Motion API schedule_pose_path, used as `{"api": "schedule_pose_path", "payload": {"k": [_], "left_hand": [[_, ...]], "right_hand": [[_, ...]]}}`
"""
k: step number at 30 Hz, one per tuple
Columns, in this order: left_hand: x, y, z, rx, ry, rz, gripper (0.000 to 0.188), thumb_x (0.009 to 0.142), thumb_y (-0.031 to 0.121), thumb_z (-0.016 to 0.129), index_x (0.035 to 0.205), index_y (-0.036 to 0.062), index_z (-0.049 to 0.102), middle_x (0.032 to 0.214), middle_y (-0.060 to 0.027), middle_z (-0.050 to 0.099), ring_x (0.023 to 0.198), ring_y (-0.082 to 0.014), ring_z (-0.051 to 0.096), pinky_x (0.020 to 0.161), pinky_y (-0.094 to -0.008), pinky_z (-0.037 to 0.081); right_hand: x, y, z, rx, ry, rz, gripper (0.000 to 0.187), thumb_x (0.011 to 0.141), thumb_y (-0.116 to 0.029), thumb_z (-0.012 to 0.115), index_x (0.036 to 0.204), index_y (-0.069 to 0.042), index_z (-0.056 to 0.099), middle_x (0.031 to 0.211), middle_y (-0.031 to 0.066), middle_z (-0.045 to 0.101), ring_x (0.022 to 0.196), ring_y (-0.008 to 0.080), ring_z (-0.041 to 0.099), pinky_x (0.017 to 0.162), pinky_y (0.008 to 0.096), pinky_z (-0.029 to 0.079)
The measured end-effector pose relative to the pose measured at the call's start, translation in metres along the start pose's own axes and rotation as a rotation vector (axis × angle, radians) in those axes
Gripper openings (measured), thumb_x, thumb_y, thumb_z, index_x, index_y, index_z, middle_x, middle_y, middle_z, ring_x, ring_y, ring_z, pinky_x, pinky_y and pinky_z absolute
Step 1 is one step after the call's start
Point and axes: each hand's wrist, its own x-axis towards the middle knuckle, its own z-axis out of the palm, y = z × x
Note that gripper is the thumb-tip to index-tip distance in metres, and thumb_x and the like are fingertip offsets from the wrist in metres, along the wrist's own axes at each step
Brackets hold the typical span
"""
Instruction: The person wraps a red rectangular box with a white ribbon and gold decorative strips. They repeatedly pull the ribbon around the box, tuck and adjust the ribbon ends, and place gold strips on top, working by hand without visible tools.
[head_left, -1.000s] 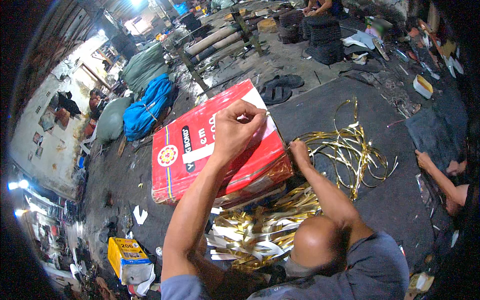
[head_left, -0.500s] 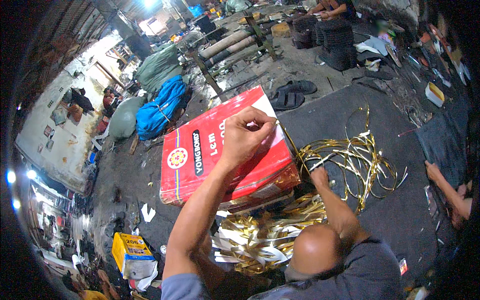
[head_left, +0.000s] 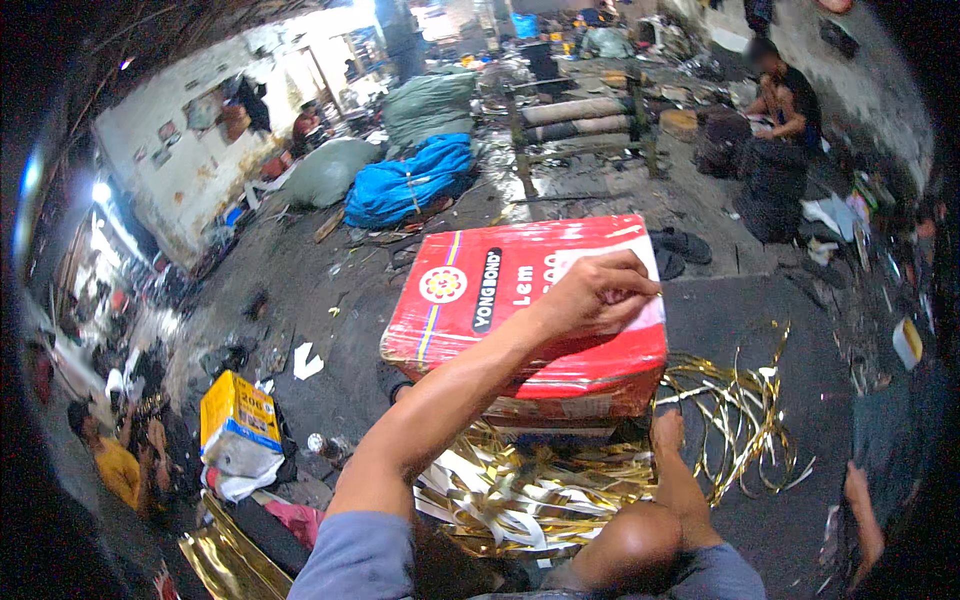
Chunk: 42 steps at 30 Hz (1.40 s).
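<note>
A large red carton point(head_left: 590, 360) wrapped in clear film stands in front of me. Across its top reaches my left hand point(head_left: 600, 295), with thumb and fingers pinched over the right edge on a thin gold strip, only a tiny tip of which shows. Below the carton's near right corner is my right hand point(head_left: 668, 432), its fingers closed on the gold strip, partly hidden. Beside it on the dark mat lies a loose tangle of narrow gold strips point(head_left: 745, 425). A heap of gold and white strips point(head_left: 520, 490) lies between the carton and my legs.
A yellow and blue box point(head_left: 240, 415) stands at the left, near gold sheeting point(head_left: 235, 555). Blue point(head_left: 412, 182) and green bundles lie beyond, beside a frame holding rolls point(head_left: 580, 118). Black sandals point(head_left: 685, 250) are behind the carton. Other people sit at far right, left and right edge.
The view has swung up and to the left, so the carton appears lower and farther right. My left hand stays pinched at the carton's right edge; my right hand stays near its corner.
</note>
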Motion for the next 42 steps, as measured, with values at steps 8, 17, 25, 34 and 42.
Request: {"api": "schedule_pose_path", "payload": {"k": [8,17,25,34,42], "left_hand": [[-0.008,0.002,-0.009,0.108,-0.04,0.126,0.016,0.091,0.003,0.074,0.106,0.0014,0.076,0.095,-0.0117,0.07,0.086,-0.0287,0.07,0.075,-0.0378,0.059],[-0.011,-0.005,0.002,0.094,-0.005,0.175,0.021,0.088,0.003,0.068,0.107,-0.0021,0.075,0.096,-0.0176,0.069,0.088,-0.0337,0.069,0.078,-0.0425,0.057],[-0.009,0.005,0.006,0.053,0.044,0.151,0.026,0.085,0.016,0.071,0.107,0.003,0.078,0.103,-0.0144,0.067,0.1,-0.0329,0.064,0.085,-0.0454,0.054],[-0.01,0.006,0.006,0.356,0.034,0.242,0.041,0.086,0.037,0.074,0.117,0.01,0.072,0.12,-0.0124,0.066,0.105,-0.0328,0.063,0.087,-0.0451,0.054],[-0.057,0.142,0.032,0.478,-0.393,0.477,0.02,0.083,0.025,0.066,0.094,0.0082,0.069,0.104,-0.0066,0.062,0.101,-0.0269,0.063,0.082,-0.0423,0.054]], "right_hand": [[0.006,0.019,-0.027,-0.167,0.069,-0.032,0.034,0.09,-0.017,0.067,0.113,0.008,0.066,0.113,0.0317,0.072,0.106,0.0471,0.072,0.092,0.0544,0.058],[0.079,0.102,0.004,-0.331,0.286,-0.23,0.026,0.092,-0.02,0.067,0.101,0.003,0.073,0.097,0.0219,0.074,0.083,0.0377,0.076,0.076,0.05,0.062],[0.128,0.16,-0.036,-0.428,0.364,-0.258,0.022,0.098,-0.02,0.055,0.099,-0.002,0.068,0.099,0.0204,0.072,0.087,0.0375,0.072,0.071,0.0501,0.058],[-0.047,0.09,-0.06,-0.041,0.667,-0.541,0.047,0.104,-0.038,0.059,0.125,0.005,0.06,0.118,0.029,0.069,0.104,0.0502,0.066,0.097,0.0539,0.049],[-0.236,0.004,-0.037,0.014,-1.06,-0.835,0.019,0.093,-0.02,0.075,0.098,-0.002,0.075,0.086,0.0164,0.072,0.082,0.0249,0.067,0.077,0.0423,0.052]]}}
